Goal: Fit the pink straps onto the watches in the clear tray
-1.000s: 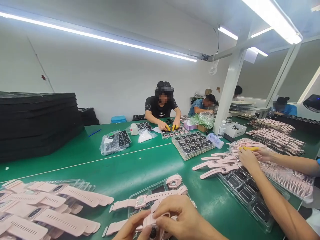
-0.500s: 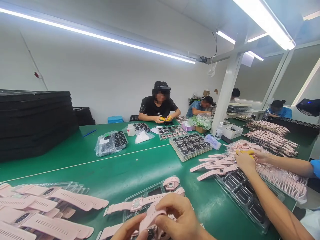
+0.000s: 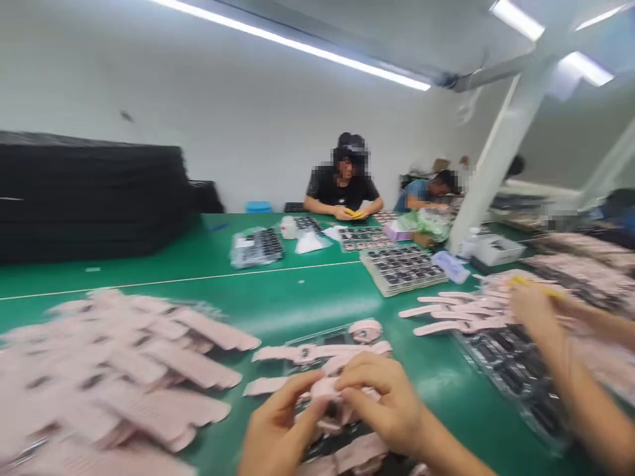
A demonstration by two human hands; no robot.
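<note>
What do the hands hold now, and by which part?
The two bare hands hold a pale pink watch with a soft strap, pinched by its strap; blur hides the exact finger contacts.

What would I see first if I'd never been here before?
Probably the big heap of pink watch straps, spread across the near left of the green table. Behind it, a tall black stack looms at the left. At the bottom middle, the left hand and right hand hold a pink strap.

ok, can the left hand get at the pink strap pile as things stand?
Probably yes: only bare green tabletop separates the left hand from the pink strap pile, though it's holding a pink watch band.
</note>
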